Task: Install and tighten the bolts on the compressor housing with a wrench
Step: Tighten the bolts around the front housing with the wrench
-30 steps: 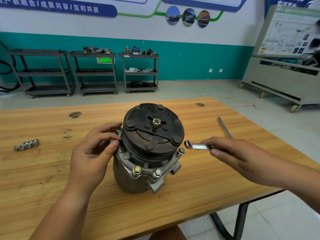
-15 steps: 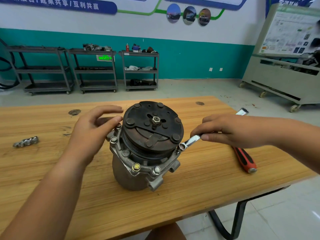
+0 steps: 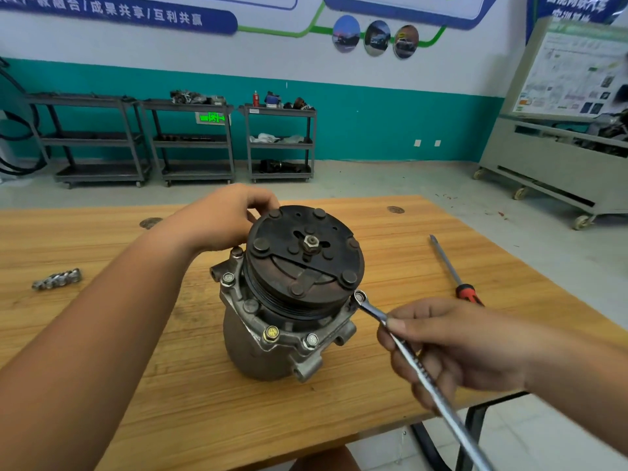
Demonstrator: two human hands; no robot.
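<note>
A grey compressor housing (image 3: 258, 348) stands upright on the wooden table (image 3: 190, 409), topped by a dark round clutch plate (image 3: 306, 256). Several bolts sit in its flange, among them one with a yellowish head (image 3: 271, 332) and a silver one (image 3: 311, 340) at the front. My right hand (image 3: 452, 348) grips a long silver wrench (image 3: 407, 355), whose ring end (image 3: 360, 296) sits over a bolt at the flange's right side. My left hand (image 3: 224, 219) curls over the back left edge of the clutch plate and holds the compressor.
A red-handled screwdriver (image 3: 453, 271) lies on the table to the right of the compressor. A small pile of metal parts (image 3: 57, 279) lies at the far left. Grey shelf carts (image 3: 190, 141) line the back wall, and a wheeled cabinet (image 3: 557, 164) stands at right.
My right hand has swung the wrench handle toward me, its ring end staying on the right-side bolt. My left hand has shifted from the flange's left side up to the plate's back edge.
</note>
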